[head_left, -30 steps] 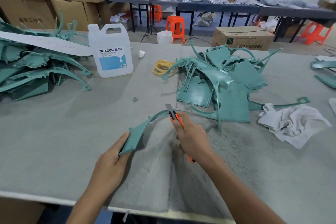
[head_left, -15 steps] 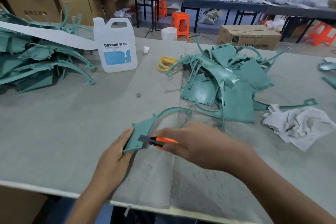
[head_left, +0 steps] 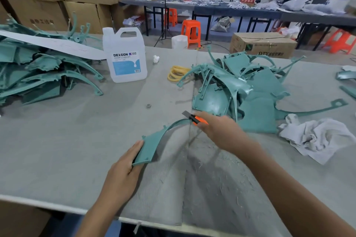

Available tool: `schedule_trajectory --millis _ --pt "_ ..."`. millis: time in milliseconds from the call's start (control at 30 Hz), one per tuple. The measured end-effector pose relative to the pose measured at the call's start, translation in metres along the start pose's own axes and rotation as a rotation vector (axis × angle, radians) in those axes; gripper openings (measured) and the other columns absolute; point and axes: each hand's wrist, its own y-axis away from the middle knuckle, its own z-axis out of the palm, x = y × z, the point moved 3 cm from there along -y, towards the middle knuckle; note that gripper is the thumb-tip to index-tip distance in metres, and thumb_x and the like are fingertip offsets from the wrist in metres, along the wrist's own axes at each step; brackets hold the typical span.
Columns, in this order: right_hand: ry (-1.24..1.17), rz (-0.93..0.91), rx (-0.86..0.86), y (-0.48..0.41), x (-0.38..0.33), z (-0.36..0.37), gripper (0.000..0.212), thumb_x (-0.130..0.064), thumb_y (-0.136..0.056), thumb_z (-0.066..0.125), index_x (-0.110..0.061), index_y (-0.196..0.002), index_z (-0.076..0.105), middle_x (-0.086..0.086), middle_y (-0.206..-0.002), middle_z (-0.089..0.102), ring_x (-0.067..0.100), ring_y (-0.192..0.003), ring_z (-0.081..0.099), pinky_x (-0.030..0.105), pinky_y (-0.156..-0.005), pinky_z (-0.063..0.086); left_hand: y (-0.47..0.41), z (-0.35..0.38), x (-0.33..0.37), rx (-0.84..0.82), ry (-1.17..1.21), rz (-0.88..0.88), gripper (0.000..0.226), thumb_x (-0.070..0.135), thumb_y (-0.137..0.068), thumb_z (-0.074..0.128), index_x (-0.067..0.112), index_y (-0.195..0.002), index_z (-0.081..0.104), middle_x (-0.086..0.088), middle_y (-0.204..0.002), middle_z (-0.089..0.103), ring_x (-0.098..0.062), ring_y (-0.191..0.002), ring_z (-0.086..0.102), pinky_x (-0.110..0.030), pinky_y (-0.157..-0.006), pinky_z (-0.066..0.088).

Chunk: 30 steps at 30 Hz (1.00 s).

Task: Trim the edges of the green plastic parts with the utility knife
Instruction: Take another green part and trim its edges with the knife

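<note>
Near the front edge of the grey surface (head_left: 77,140), the left hand (head_left: 123,171) holds the wide flat end of a curved green part (head_left: 152,144), its grip clamped on that end so the piece lies low on the cloth with its thin arm arching away. The right hand (head_left: 217,131) has its grip closed round the orange utility knife (head_left: 194,118), blade out and pointing up and left, right at the far end of the arc. Half a second ago the blade sat close to the left hand, down by the wide end; now it is back at the far end, where it also stood a second ago. That reads as one scraping stroke finished and the knife returned for another pass along the same edge, so this part looks only partly trimmed. Pale shavings (head_left: 221,179) litter the cloth below. A heap of green parts (head_left: 250,90) lies just beyond the right hand, another heap (head_left: 38,75) at far left.
</note>
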Motion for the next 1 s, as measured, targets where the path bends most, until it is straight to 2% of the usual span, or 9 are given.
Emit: schedule_trajectory --millis 100,233,433,533,600,733,800,867,1000 --pt "-0.305 -0.073 0.058 0.031 -0.026 0.026 0.031 -0.042 -0.108 0.038 -0.050 -0.137 0.042 -0.002 -0.074 0.064 0.019 -0.057 0.064 0.039 -0.054 0.059 -0.005 -0.001 -0.001 0.016 -0.019 0.004 0.049 0.023 -0.102 0.056 0.036 -0.149 0.045 0.022 -0.146 0.046 -0.003 -0.134 0.046 -0.026 -0.111 0.039" --pt "-0.506 -0.167 0.057 0.061 -0.067 0.055 0.031 -0.049 -0.107 0.037 -0.058 -0.137 0.032 0.000 -0.082 0.067 0.018 -0.063 0.065 0.044 -0.066 0.059 -0.015 -0.005 -0.001 0.027 -0.006 -0.016 0.043 0.033 -0.101 0.057 0.039 -0.143 0.053 0.026 -0.135 0.054 0.004 -0.123 0.050 -0.014 -0.095 0.039" --pt "-0.631 -0.219 0.103 0.063 -0.093 0.069 0.037 -0.046 -0.107 0.039 -0.057 -0.142 0.034 -0.004 -0.081 0.062 0.015 -0.065 0.062 0.041 -0.069 0.056 -0.025 -0.008 -0.006 -0.001 0.046 -0.064 0.033 0.037 -0.101 0.054 0.035 -0.133 0.065 0.016 -0.124 0.070 -0.004 -0.118 0.061 -0.022 -0.095 0.046" --pt "-0.602 -0.107 0.180 0.043 -0.080 0.070 0.036 -0.043 -0.108 0.039 -0.053 -0.142 0.036 -0.009 -0.079 0.061 0.015 -0.069 0.062 0.040 -0.069 0.055 -0.025 -0.007 -0.006 0.007 0.057 -0.041 0.036 0.033 -0.100 0.058 0.034 -0.136 0.063 0.020 -0.128 0.066 0.003 -0.120 0.058 -0.005 -0.092 0.040" --pt "-0.513 0.018 0.224 0.025 -0.063 0.070 0.034 -0.042 -0.109 0.037 -0.048 -0.142 0.038 0.000 -0.088 0.067 0.025 -0.076 0.065 0.044 -0.072 0.055 -0.024 -0.006 -0.006 -0.003 0.046 -0.035 0.039 0.034 -0.100 0.058 0.035 -0.139 0.060 0.024 -0.131 0.063 0.008 -0.122 0.053 0.005 -0.088 0.035" --pt "-0.356 0.217 0.230 -0.001 -0.025 0.064 0.032 -0.042 -0.109 0.034 -0.037 -0.140 0.042 0.009 -0.102 0.071 0.036 -0.091 0.066 0.044 -0.077 0.052 -0.021 -0.003 -0.007 0.007 0.035 -0.030 0.043 0.033 -0.101 0.058 0.040 -0.143 0.054 0.042 -0.125 0.053 0.011 -0.122 0.049 0.008 -0.086 0.031" --pt "-0.363 0.244 0.212 -0.003 -0.016 0.061 0.031 -0.040 -0.109 0.035 -0.032 -0.137 0.044 0.009 -0.102 0.071 0.036 -0.094 0.066 0.046 -0.081 0.053 -0.019 -0.002 -0.008 0.011 0.016 -0.027 0.045 0.032 -0.101 0.058 0.041 -0.144 0.051 0.045 -0.125 0.047 0.012 -0.122 0.046 0.005 -0.088 0.032" --pt "-0.436 0.220 0.220 0.003 -0.016 0.057 0.030 -0.041 -0.109 0.037 -0.037 -0.138 0.044 0.007 -0.097 0.071 0.034 -0.090 0.067 0.048 -0.081 0.054 -0.017 -0.001 -0.008 0.005 0.009 -0.021 0.046 0.031 -0.101 0.058 0.041 -0.145 0.049 0.039 -0.132 0.048 0.005 -0.128 0.049 -0.009 -0.096 0.038" --pt "-0.505 -0.016 0.199 0.036 -0.050 0.056 0.037 -0.058 -0.103 0.035 -0.055 -0.140 0.036 -0.004 -0.083 0.070 0.021 -0.072 0.068 0.042 -0.071 0.057 -0.014 0.000 -0.005 0.010 0.014 -0.004 0.046 0.032 -0.101 0.058 0.039 -0.146 0.049 0.032 -0.138 0.051 0.000 -0.130 0.050 -0.022 -0.102 0.041"
